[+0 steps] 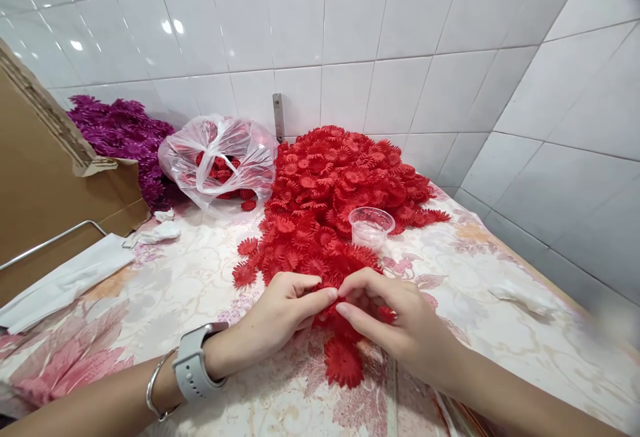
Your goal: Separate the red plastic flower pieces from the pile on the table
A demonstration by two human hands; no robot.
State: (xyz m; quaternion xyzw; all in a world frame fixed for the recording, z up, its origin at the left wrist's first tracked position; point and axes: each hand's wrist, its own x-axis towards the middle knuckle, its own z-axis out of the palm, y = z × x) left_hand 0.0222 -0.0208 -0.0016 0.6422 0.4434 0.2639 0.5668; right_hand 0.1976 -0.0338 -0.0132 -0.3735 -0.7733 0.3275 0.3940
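Observation:
My left hand [295, 304], with a grey watch and a bangle on its wrist, is closed in a pinch on a red fabric flower [327, 310]. Thumb to fingertip, my right hand [383, 307] pinches the same flower from the other side. Much of that flower is hidden behind my fingers. Just below the hands lies another red flower [343, 362], flat with a fringed edge. Beyond my fingertips rises a big pile of red fabric flowers [340, 177]. A see-through plastic cup [371, 227] stands against the pile's right side.
A tied plastic bag [220, 164] with red pieces inside sits left of the pile. Purple flowers [123, 137] are heaped behind a cardboard box [45, 157]. White cloth [70, 280] lies at left on the floral tablecloth [200, 270]. A tiled wall [350, 30] bounds the back.

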